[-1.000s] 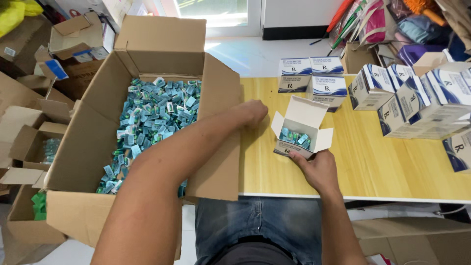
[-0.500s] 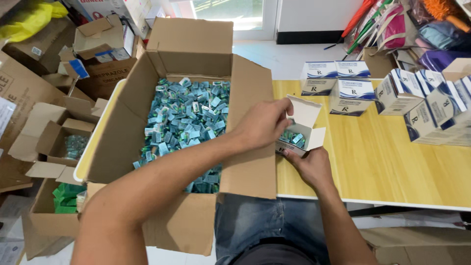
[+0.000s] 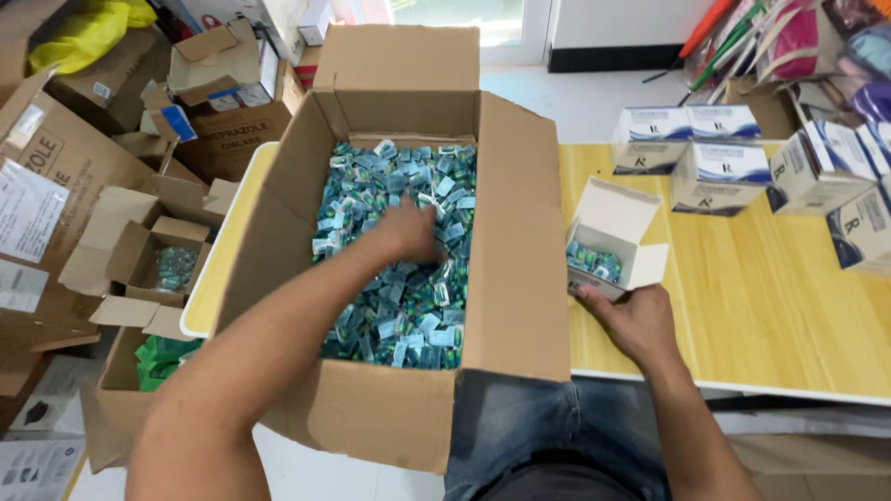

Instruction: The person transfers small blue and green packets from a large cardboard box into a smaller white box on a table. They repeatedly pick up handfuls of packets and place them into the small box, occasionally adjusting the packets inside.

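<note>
Head view: the left hand (image 3: 408,232) is seen reaching into the large cardboard box (image 3: 515,278), its fingers curled down among the blue-green blister packs (image 3: 399,306); whether any are held in the grip cannot be told. The right hand (image 3: 636,320) is closed on the lower front edge of a small open white carton (image 3: 613,218), which is steadied on the wooden counter (image 3: 770,315) just beside the big box and is partly filled with the same packs. Closed white-and-blue cartons (image 3: 719,172) are stacked further back on the counter. Opened cardboard boxes (image 3: 148,260) are scattered on the floor at left.
</note>
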